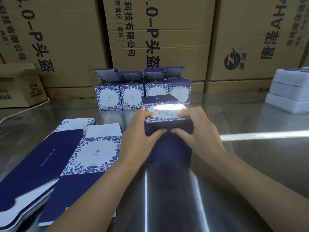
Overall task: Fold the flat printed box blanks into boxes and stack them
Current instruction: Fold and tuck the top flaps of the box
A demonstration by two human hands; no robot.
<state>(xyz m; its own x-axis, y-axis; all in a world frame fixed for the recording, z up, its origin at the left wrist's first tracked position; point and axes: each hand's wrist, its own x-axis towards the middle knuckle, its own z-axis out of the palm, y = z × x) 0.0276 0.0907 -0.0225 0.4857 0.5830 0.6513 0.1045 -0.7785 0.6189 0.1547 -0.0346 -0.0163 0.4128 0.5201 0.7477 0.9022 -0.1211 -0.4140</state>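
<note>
Steel table (250,156): left hand (138,131), right hand (199,131) partly hide clasped box (165,113).

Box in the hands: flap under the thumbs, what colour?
Plain dark navy flap on the box; head view.

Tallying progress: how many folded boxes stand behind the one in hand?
4 folded boxes in one row: leftmost, second, third, rightmost, partly behind the box being folded. Others may hide behind the row.
</note>
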